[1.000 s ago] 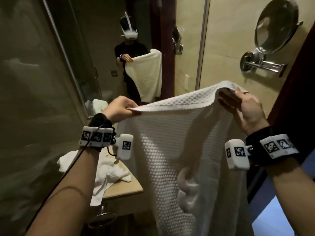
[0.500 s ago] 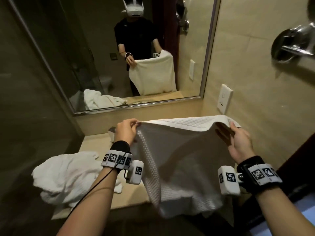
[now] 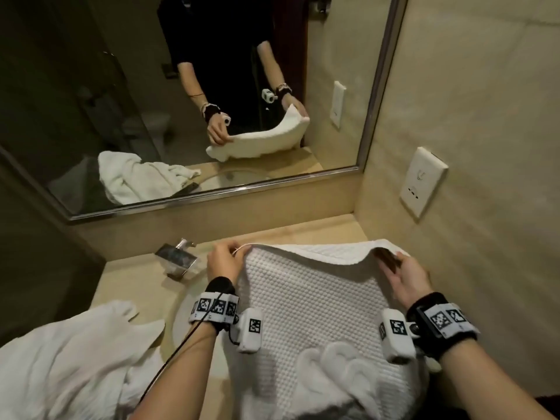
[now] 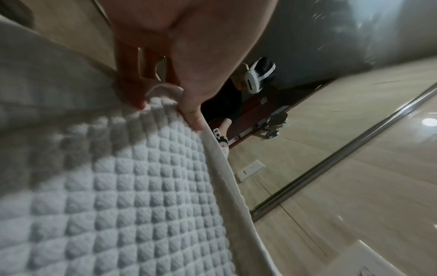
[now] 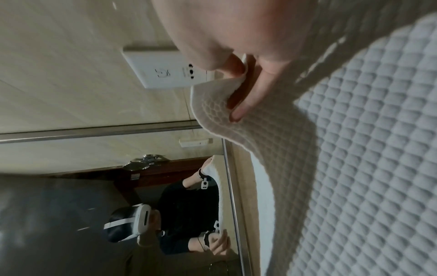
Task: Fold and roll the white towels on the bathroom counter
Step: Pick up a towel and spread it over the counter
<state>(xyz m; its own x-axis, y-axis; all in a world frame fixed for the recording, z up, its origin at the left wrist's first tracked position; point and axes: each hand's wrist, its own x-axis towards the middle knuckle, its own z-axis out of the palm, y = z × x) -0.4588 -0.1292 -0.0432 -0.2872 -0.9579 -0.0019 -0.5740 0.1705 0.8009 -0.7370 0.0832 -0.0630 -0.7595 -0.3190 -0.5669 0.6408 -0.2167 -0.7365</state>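
A white waffle-weave towel is stretched between my hands low over the beige counter, its near part draping off the front edge. My left hand pinches the towel's far left corner between thumb and fingers. My right hand pinches the far right corner, with its fingers tucked under the hem. A second white towel lies crumpled on the counter at the near left.
A chrome faucet stands just left of my left hand, at the back of a sink partly covered by the towel. A mirror runs along the back wall. A white wall socket sits on the tiled right wall.
Both hands have come down from chest height with the towel, from hanging upright to spread low over the counter. The view has tilted down.
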